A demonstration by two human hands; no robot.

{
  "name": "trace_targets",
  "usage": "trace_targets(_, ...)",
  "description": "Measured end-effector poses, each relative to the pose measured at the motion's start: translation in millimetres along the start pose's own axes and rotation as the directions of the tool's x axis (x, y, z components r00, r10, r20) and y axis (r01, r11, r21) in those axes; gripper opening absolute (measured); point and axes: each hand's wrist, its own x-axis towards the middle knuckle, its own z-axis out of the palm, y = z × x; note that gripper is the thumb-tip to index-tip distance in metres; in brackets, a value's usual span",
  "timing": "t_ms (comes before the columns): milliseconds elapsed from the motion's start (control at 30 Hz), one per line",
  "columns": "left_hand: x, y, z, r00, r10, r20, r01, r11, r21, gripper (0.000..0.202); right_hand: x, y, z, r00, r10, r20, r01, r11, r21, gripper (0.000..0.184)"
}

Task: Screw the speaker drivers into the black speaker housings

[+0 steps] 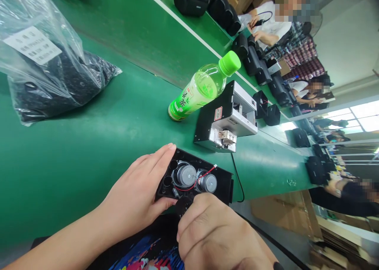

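Note:
An open black speaker housing [222, 183] sits at the near edge of the green table, showing two round silver speaker drivers [187, 175] and a thin red wire with a white plug [215, 166]. My left hand [140, 183] grips the housing's left end, fingers along the far side and thumb on the near side. My right hand [219, 230] is wrapped around a black power screwdriver [183, 205] with a marked collar, held against the near side of the housing. The screwdriver's tip is hidden. Just beyond the housing stands a black and silver screw feeder [216, 120].
A green tea bottle [201, 88] stands beside the feeder. At the left lies a clear plastic bag of small black parts [56, 84]. A black cable [239, 179] runs near the feeder. Black speaker boxes [260, 64] line the far side, with several people working there.

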Motion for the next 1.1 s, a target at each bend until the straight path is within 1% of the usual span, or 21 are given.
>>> trace_targets(67, 0, -1, -0.9, 1.000, 0.007, 0.008, -0.007, 1.000, 0.011, 0.119, -5, 0, -2, 0.995, 0.042, 0.093, -0.047, 0.998, 0.052, 0.059)
trace_targets(167, -1, -2, -1.3, 1.000, 0.019, 0.006, -0.019, 0.999, 0.032, 0.117, -15, 13, 2, 0.989, 0.046, 0.140, -0.055, 0.997, 0.062, 0.054)
trace_targets(233, -1, -2, -1.2, 1.000, 0.026, 0.000, -0.026, 0.998, 0.050, 0.115, -21, 32, 10, 0.984, -0.010, 0.179, -0.009, 0.994, 0.108, 0.048)
trace_targets(267, -1, -2, -1.1, 1.000, 0.031, -0.002, -0.031, 0.998, 0.059, 0.115, -22, 43, 15, 0.977, -0.058, 0.206, 0.029, 0.990, 0.140, 0.047)
trace_targets(333, -1, -3, -0.8, 0.999, 0.040, -0.004, -0.039, 0.997, 0.074, 0.115, -22, 63, 26, 0.948, -0.194, 0.251, 0.145, 0.969, 0.201, 0.048)
trace_targets(367, -1, -3, -0.6, 0.999, 0.045, -0.006, -0.044, 0.996, 0.078, 0.115, -21, 71, 31, 0.935, -0.262, 0.240, 0.212, 0.953, 0.216, 0.050)
trace_targets(400, -1, -3, -0.4, 0.999, 0.051, -0.007, -0.050, 0.996, 0.079, 0.116, -18, 75, 35, 0.926, -0.321, 0.198, 0.278, 0.936, 0.217, 0.051)
trace_targets(433, 0, -3, -0.2, 0.998, 0.056, -0.012, -0.055, 0.995, 0.080, 0.116, -15, 77, 39, 0.921, -0.370, 0.124, 0.341, 0.918, 0.204, 0.053)
trace_targets(500, 0, -3, 0.1, 0.998, 0.064, -0.015, -0.063, 0.995, 0.081, 0.115, -9, 73, 47, 0.906, -0.418, -0.066, 0.423, 0.893, 0.151, 0.055)
trace_targets(567, 0, -4, 0.2, 0.997, 0.070, -0.019, -0.068, 0.994, 0.084, 0.115, -4, 64, 55, 0.893, -0.406, -0.193, 0.430, 0.897, 0.101, 0.052)
trace_targets(633, -1, -4, 0.3, 0.997, 0.074, -0.020, -0.072, 0.993, 0.089, 0.116, -2, 56, 61, 0.900, -0.343, -0.268, 0.374, 0.924, 0.075, 0.048)
trace_targets(700, -1, -4, 0.4, 0.997, 0.077, -0.017, -0.075, 0.993, 0.092, 0.117, 0, 51, 61, 0.893, -0.297, -0.338, 0.337, 0.939, 0.067, 0.045)
trace_targets(733, -2, -5, 0.5, 0.997, 0.076, -0.013, -0.075, 0.993, 0.094, 0.118, 1, 50, 59, 0.893, -0.295, -0.339, 0.337, 0.939, 0.069, 0.043)
trace_targets(767, -2, -5, 0.6, 0.997, 0.075, -0.010, -0.074, 0.993, 0.094, 0.119, 2, 50, 55, 0.903, -0.300, -0.306, 0.338, 0.938, 0.078, 0.040)
trace_targets(833, -1, -5, 0.8, 0.997, 0.077, -0.009, -0.076, 0.993, 0.088, 0.120, 7, 50, 44, 0.940, -0.285, -0.189, 0.305, 0.948, 0.092, 0.032)
trace_targets(867, -1, -5, 0.8, 0.997, 0.080, -0.012, -0.079, 0.994, 0.082, 0.120, 10, 51, 39, 0.946, -0.272, -0.176, 0.291, 0.952, 0.093, 0.027)
trace_targets(900, 0, -5, 0.7, 0.996, 0.084, -0.017, -0.083, 0.994, 0.075, 0.119, 14, 51, 35, 0.938, -0.266, -0.221, 0.292, 0.952, 0.093, 0.022)
trace_targets(967, 0, -6, 0.3, 0.995, 0.093, -0.030, -0.091, 0.994, 0.065, 0.116, 19, 52, 30, 0.876, -0.293, -0.383, 0.342, 0.938, 0.064, 0.013)
trace_targets(1000, 1, -6, 0.1, 0.995, 0.097, -0.034, -0.095, 0.993, 0.064, 0.115, 20, 52, 28, 0.855, -0.302, -0.421, 0.350, 0.936, 0.038, 0.012)
trace_targets(1033, 1, -6, -0.1, 0.994, 0.100, -0.036, -0.098, 0.993, 0.065, 0.116, 21, 52, 27, 0.864, -0.289, -0.412, 0.322, 0.947, 0.011, 0.012)
trace_targets(1100, 1, -7, -0.2, 0.993, 0.107, -0.038, -0.105, 0.992, 0.069, 0.117, 19, 51, 25, 0.937, -0.187, -0.296, 0.181, 0.982, -0.048, 0.022)
